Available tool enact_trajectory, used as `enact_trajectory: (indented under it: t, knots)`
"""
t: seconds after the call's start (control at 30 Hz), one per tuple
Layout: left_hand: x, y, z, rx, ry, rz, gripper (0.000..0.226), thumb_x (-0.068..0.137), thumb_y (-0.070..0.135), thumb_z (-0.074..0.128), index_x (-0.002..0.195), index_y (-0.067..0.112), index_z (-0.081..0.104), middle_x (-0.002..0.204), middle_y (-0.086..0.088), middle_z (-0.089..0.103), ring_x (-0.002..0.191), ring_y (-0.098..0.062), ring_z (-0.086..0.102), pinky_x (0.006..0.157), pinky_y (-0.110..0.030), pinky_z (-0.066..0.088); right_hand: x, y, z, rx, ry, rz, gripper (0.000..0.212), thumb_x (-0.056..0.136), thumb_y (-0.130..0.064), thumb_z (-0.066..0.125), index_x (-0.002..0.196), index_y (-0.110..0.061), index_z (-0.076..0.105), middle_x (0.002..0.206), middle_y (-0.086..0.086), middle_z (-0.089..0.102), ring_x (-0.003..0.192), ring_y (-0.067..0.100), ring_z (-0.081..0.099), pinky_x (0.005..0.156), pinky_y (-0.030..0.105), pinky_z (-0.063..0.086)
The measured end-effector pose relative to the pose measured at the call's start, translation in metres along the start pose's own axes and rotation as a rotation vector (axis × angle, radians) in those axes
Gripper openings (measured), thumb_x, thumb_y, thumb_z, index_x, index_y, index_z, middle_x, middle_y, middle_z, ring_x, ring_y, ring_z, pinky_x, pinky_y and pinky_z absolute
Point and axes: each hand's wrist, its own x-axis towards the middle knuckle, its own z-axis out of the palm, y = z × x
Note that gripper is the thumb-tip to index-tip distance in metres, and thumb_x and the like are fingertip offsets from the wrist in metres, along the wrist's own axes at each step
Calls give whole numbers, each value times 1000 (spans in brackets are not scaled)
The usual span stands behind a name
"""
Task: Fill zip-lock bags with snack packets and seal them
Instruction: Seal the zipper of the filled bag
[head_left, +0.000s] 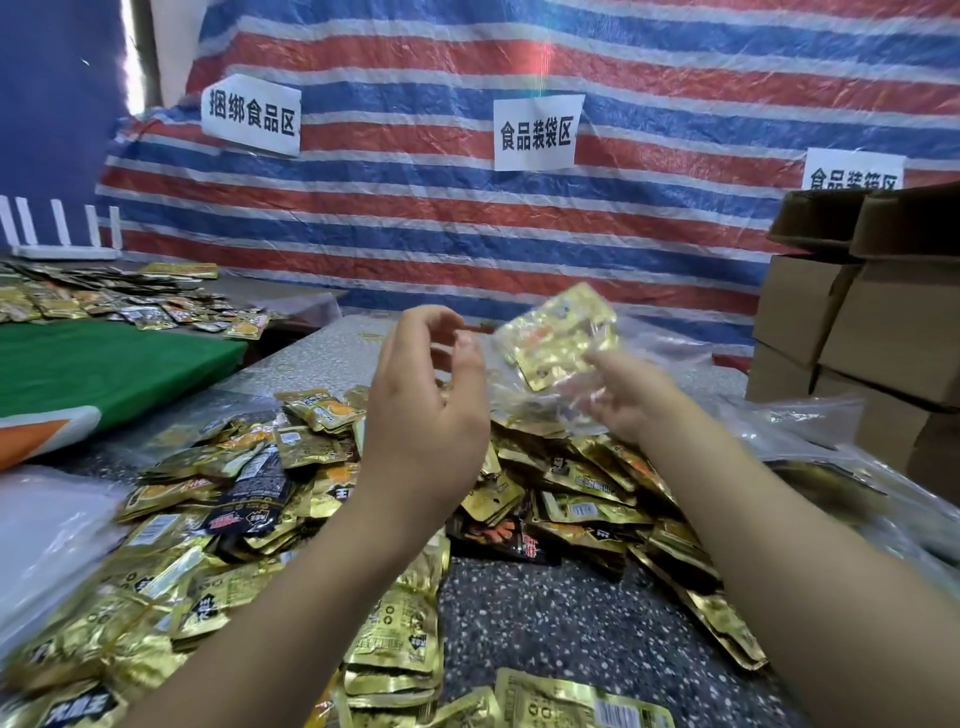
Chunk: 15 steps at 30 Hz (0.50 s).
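A clear zip-lock bag (558, 353) of gold foil packets (563, 332) is gripped by the right hand (626, 395); the left hand (426, 400) is held open, empty.

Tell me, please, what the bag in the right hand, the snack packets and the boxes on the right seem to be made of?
The zip-lock bag looks like thin clear glossy plastic film: gold shows through it. The snack packets seem to be metallic gold foil laminate, shiny and creased, a few black. The boxes look like plain matte brown cardboard, with folded flaps.

third paper sign (852, 171) half hidden by cardboard boxes (857, 317), zip-lock bag (558, 338) motion-blurred
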Motion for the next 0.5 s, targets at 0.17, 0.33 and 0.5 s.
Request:
enact_trajectory:
  t: [0.17,0.33,0.5]
  knots:
    - [-2,-2,1,-11,-45,-16,8,102,35,45,107,31,49,93,13,56,80,3,55,62,-15,44,16,43,-10,-191,24,149,22,102,-18,54,110,1,59,88,16,68,67,20,66,42,21,54]
    - [-1,-3,2,-39,-57,-42,10,99,38,44,101,32,51,89,13,59,74,-4,60,59,-26,50,18,50,-14,-24,52,181,35,107,-25,43,89,0,60,62,7,62,50,13,56,37,18,47]
    - [-2,-2,3,-46,-83,-36,12,96,39,43,91,34,52,80,10,62,66,-9,62,57,-28,51,21,43,-24,281,72,152,27,106,-16,41,91,-2,60,63,3,54,41,5,48,37,12,42]
